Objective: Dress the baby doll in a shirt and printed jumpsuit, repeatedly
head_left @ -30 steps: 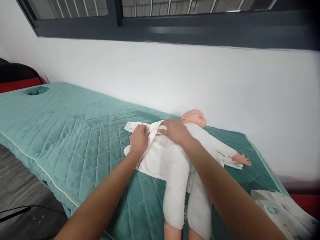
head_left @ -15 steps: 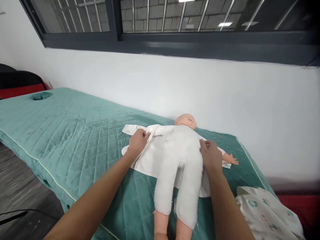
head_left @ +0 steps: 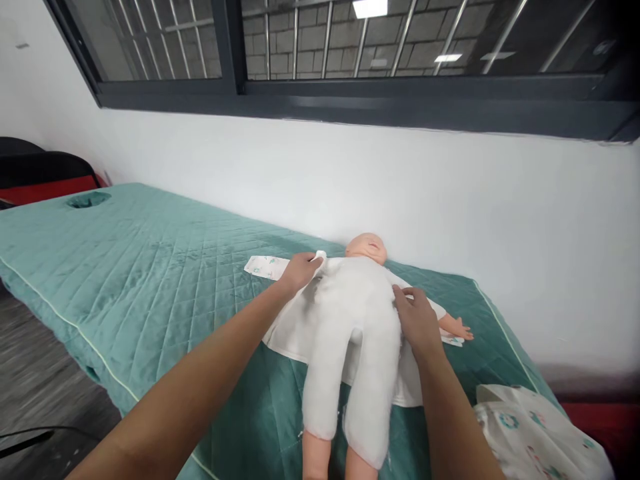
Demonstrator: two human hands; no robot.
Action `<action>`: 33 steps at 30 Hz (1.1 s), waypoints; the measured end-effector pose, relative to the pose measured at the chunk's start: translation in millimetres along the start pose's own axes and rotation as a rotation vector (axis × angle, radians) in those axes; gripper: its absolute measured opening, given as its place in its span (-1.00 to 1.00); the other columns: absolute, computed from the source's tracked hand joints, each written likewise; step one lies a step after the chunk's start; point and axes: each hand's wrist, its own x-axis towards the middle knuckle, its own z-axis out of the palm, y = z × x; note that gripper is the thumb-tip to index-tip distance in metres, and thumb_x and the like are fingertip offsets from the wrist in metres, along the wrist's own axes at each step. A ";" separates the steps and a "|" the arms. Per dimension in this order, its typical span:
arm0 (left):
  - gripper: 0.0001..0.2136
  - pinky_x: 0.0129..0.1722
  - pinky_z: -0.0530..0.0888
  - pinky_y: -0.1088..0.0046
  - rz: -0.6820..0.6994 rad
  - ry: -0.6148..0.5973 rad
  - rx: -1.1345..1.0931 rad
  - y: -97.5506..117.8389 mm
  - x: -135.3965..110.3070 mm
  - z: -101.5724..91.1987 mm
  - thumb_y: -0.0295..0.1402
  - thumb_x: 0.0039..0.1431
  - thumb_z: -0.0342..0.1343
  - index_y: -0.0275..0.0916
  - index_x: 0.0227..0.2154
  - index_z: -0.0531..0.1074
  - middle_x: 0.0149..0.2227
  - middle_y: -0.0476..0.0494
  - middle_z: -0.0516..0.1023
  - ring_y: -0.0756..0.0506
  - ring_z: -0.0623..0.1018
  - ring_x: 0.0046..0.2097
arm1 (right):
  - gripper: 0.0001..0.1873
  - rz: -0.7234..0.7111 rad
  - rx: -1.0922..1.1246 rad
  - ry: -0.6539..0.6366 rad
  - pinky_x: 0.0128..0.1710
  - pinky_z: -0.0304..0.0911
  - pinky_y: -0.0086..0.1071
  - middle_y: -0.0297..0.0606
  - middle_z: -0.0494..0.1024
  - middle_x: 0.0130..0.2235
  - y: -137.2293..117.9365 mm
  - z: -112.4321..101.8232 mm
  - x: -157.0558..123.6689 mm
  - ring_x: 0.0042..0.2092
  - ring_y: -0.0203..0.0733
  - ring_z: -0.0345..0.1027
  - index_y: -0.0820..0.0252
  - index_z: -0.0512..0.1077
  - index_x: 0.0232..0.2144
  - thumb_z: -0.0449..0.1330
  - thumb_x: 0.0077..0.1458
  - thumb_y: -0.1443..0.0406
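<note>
A baby doll [head_left: 357, 293] with a white soft body lies on its back, its head by the wall and its legs toward me. Under it a white garment [head_left: 287, 337] is spread, with a printed sleeve [head_left: 265, 267] stretched out to the left. My left hand [head_left: 303, 268] pinches white cloth beside the doll's shoulder; whether it is garment or doll fabric is unclear. At the doll's right-hand side in view, my right hand [head_left: 416, 313] is closed with curled fingers against its body. Beyond that hand, the doll's bare hand [head_left: 457, 327] sticks out. The doll's other hand is hidden.
A green quilted bed cover [head_left: 175, 267] lies beneath everything, with a round hole [head_left: 89, 199] at the far left. Printed white cloth [head_left: 537, 430] is heaped at the lower right. A wall [head_left: 225, 160] and barred window [head_left: 320, 40] stand behind. Black-and-red seating [head_left: 47, 173] is at left.
My left hand has moved right and slightly up, toward the doll's shoulder, bringing white cloth with it. My right hand stays at the doll's side. The camera view has shifted slightly.
</note>
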 end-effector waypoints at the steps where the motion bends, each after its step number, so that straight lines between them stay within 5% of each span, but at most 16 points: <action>1: -0.67 -0.43 0.23 0.48 0.020 -0.007 0.024 3.9 1.2 2.8 -0.11 0.16 0.00 -0.25 -0.58 0.31 -0.57 0.04 0.31 0.00 0.29 -0.46 | -0.57 -0.022 0.027 -0.002 -0.18 0.22 -0.20 -0.16 0.59 -0.26 0.6 2.3 -0.4 -0.20 0.01 0.42 0.10 0.36 -0.26 0.06 0.05 -0.09; 6: -0.67 -0.42 0.21 0.49 0.079 0.013 0.175 22.5 12.2 15.2 -0.18 0.21 -0.05 -0.24 -0.58 0.32 -0.56 0.02 0.33 0.00 0.29 -0.45 | -0.53 -0.096 0.209 -0.052 -0.40 0.20 -0.31 -0.33 0.51 -0.50 5.4 14.8 -1.3 -0.45 -0.14 0.34 0.11 0.37 -0.31 0.11 0.00 -0.14; 13: -0.75 -0.18 0.35 0.40 0.098 0.003 0.410 45.2 14.3 18.5 -0.27 0.20 -0.02 -0.26 -0.32 0.53 -0.22 -0.24 0.60 -0.16 0.51 -0.17 | -0.47 -0.159 0.392 -0.188 -0.46 0.18 -0.37 -0.41 0.43 -0.56 -3.4 30.8 -8.4 -0.50 -0.23 0.27 0.13 0.39 -0.30 0.17 -0.05 -0.17; 19: -0.75 -0.17 0.40 0.33 0.165 -0.135 0.517 71.3 -30.4 26.8 -0.33 0.21 -0.03 -0.22 -0.35 0.57 -0.24 -0.23 0.63 -0.20 0.55 -0.17 | -0.46 -0.136 0.455 -0.180 -0.45 0.20 -0.36 -0.40 0.40 -0.54 -6.3 34.6 -8.5 -0.46 -0.22 0.27 0.15 0.38 -0.38 0.15 -0.07 -0.20; 23: -0.74 -0.14 0.42 0.36 0.342 -0.199 0.413 84.2 -79.2 39.2 -0.33 0.25 -0.04 -0.12 -0.13 0.52 -0.14 -0.09 0.62 -0.14 0.55 -0.11 | -0.51 -0.136 0.495 -0.197 -0.42 0.22 -0.35 -0.37 0.43 -0.50 -2.9 31.3 -7.9 -0.42 -0.20 0.30 0.15 0.36 -0.39 0.14 -0.04 -0.15; 28: -0.72 -0.04 0.42 0.28 0.558 0.045 0.391 66.0 -137.8 25.2 -0.42 0.30 -0.10 -0.07 -0.05 0.45 -0.10 -0.10 0.54 -0.13 0.49 -0.06 | -0.56 -0.143 0.547 -0.271 -0.45 0.22 -0.37 -0.42 0.45 -0.45 3.5 36.4 -9.9 -0.47 -0.25 0.28 0.13 0.30 -0.19 0.19 -0.07 0.02; 33: -0.55 0.05 0.36 0.08 0.469 0.249 0.570 16.6 -164.6 -5.7 -0.55 0.16 -0.04 -0.12 0.11 0.29 0.13 -0.22 0.36 -0.26 0.34 0.13 | -0.48 -0.155 0.527 -0.273 -0.39 0.25 -0.36 -0.36 0.45 -0.28 7.4 50.1 -9.7 -0.42 -0.27 0.32 0.10 0.17 -0.09 0.17 -0.09 0.07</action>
